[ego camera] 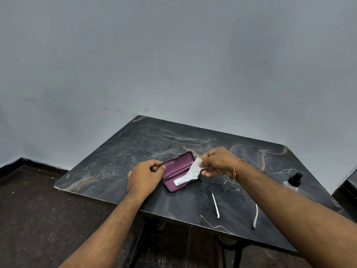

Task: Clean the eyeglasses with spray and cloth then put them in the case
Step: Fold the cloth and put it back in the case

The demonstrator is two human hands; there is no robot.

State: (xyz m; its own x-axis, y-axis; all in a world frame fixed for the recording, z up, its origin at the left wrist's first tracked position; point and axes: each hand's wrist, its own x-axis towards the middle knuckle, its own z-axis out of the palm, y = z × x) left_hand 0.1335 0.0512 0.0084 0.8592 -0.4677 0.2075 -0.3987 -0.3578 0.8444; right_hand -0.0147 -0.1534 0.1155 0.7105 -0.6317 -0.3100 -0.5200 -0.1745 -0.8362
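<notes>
Head view: left hand [145,176] grips open case [176,172] end; right hand [217,161] pinches cloth [190,172]. Lift cloth straight out w/ case steadied, clear of eyeglasses [226,182].

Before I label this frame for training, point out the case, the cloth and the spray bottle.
case [174,168]: head view, on the inside of the open lid.
cloth [190,173]: head view, on its white middle.
spray bottle [295,179]: head view, on the black cap.
</notes>
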